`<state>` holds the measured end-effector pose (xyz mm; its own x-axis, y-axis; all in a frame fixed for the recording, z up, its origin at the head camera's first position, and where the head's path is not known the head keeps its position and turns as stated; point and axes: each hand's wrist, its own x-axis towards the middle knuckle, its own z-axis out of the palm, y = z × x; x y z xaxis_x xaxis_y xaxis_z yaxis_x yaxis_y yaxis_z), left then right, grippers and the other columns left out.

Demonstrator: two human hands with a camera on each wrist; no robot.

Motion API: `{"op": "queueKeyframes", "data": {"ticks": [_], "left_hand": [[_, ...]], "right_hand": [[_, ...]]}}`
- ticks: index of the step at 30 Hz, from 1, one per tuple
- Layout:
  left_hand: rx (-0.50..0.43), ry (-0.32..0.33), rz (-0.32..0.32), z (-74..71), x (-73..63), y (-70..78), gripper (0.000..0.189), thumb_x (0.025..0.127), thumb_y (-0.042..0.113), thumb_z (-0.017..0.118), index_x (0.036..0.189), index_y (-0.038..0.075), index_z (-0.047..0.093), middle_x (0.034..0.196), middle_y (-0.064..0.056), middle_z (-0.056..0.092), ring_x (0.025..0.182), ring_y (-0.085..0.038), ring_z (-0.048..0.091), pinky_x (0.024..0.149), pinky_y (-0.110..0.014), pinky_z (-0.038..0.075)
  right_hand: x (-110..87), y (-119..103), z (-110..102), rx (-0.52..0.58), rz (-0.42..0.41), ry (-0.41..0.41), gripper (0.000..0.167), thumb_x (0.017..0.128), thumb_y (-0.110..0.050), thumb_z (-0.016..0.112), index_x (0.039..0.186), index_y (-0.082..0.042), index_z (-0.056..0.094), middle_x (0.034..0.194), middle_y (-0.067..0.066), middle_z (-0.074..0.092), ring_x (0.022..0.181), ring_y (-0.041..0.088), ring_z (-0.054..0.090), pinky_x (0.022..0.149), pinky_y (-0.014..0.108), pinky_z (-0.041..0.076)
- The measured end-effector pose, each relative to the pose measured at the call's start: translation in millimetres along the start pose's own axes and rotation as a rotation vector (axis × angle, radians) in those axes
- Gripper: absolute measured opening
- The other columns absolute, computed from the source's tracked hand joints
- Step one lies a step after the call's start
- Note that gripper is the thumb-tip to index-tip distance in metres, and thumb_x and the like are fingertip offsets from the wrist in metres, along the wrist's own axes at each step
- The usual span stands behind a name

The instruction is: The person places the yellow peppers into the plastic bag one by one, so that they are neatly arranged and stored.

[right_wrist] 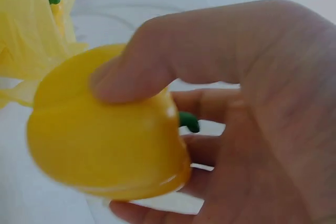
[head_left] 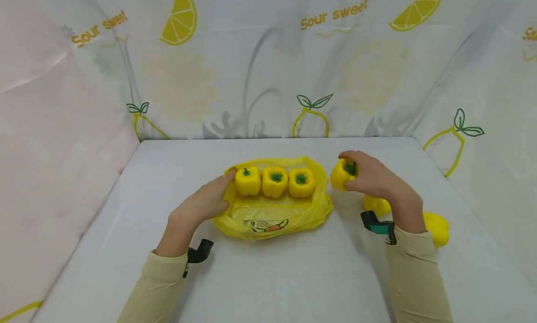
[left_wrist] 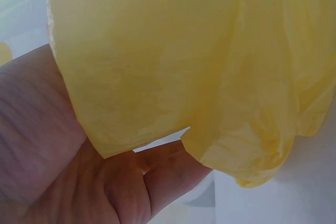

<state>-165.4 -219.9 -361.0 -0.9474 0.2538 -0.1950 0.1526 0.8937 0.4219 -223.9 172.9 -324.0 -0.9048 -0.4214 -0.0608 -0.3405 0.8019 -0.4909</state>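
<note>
A yellow plastic bag [head_left: 272, 213] lies spread on the table with its mouth facing up. In it, side by side, sit three yellow bell peppers: a left one [head_left: 248, 185], a middle one [head_left: 274, 187] and a right one [head_left: 301, 188], green stems showing. My left hand [head_left: 201, 202] holds the bag's left edge; in the left wrist view the yellow film [left_wrist: 152, 77] covers part of the hand. Just off the bag's right edge, my right hand [head_left: 373, 176] grips another bell pepper [head_left: 339, 177], thumb on one side and fingers on the other, its stem toward the palm [right_wrist: 105, 145].
Two more yellow bell peppers lie at the right: one [head_left: 373, 203] partly behind my right wrist, another [head_left: 438, 230] beside the right sleeve. A white table [head_left: 285, 281] spreads under everything, with a lemon-print cloth [head_left: 260, 71] hanging behind it.
</note>
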Motion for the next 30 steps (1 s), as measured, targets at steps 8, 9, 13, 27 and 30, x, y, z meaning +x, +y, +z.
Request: {"op": "queueKeyframes", "data": {"ticks": [8,9,13,27,30], "left_hand": [[0.002,-0.005,0.001,-0.3,0.5,1.2,0.078,0.091,0.002,0.045,0.160,0.008,0.011,0.162,-0.022,0.028,0.147,-0.041,0.031,0.120,-0.058,0.027],[0.000,-0.004,0.000,-0.5,0.5,1.2,0.078,0.091,0.002,0.046,0.160,0.008,0.011,0.162,-0.022,0.028,0.147,-0.041,0.031,0.120,-0.058,0.027],[-0.007,0.000,-0.004,-1.1,0.3,0.4,0.078,0.090,0.001,0.046,0.160,0.008,0.011,0.162,-0.021,0.028,0.148,-0.040,0.031,0.121,-0.057,0.026],[-0.006,0.006,0.014,-5.1,0.0,-4.5,0.082,0.086,0.000,0.048,0.160,0.012,0.015,0.159,-0.021,0.033,0.147,-0.042,0.032,0.120,-0.059,0.027],[0.002,0.008,0.019,-6.2,-0.8,-4.8,0.082,0.087,0.000,0.048,0.160,0.011,0.014,0.160,-0.022,0.032,0.147,-0.043,0.031,0.120,-0.059,0.026]], "right_hand": [[-0.2,-18,3,0.121,-0.093,0.129,0.070,0.081,-0.009,0.066,0.147,-0.013,0.042,0.149,0.009,0.044,0.123,0.029,0.046,0.109,0.053,0.040],[0.7,-21,5,0.124,-0.109,0.129,0.070,0.081,-0.009,0.066,0.147,-0.013,0.043,0.148,0.009,0.045,0.121,0.029,0.047,0.107,0.052,0.042],[5.4,-35,15,0.112,-0.168,0.101,0.068,0.080,-0.008,0.065,0.145,-0.014,0.045,0.146,0.006,0.048,0.119,0.025,0.049,0.104,0.047,0.044],[19.5,-82,60,0.056,-0.216,-0.013,0.074,0.079,-0.015,0.068,0.147,-0.013,0.041,0.147,0.003,0.049,0.128,0.022,0.049,0.115,0.046,0.039],[21.7,-92,69,0.053,-0.240,-0.022,0.076,0.078,-0.016,0.070,0.147,-0.013,0.039,0.144,0.003,0.051,0.122,0.020,0.052,0.112,0.043,0.043]]}}
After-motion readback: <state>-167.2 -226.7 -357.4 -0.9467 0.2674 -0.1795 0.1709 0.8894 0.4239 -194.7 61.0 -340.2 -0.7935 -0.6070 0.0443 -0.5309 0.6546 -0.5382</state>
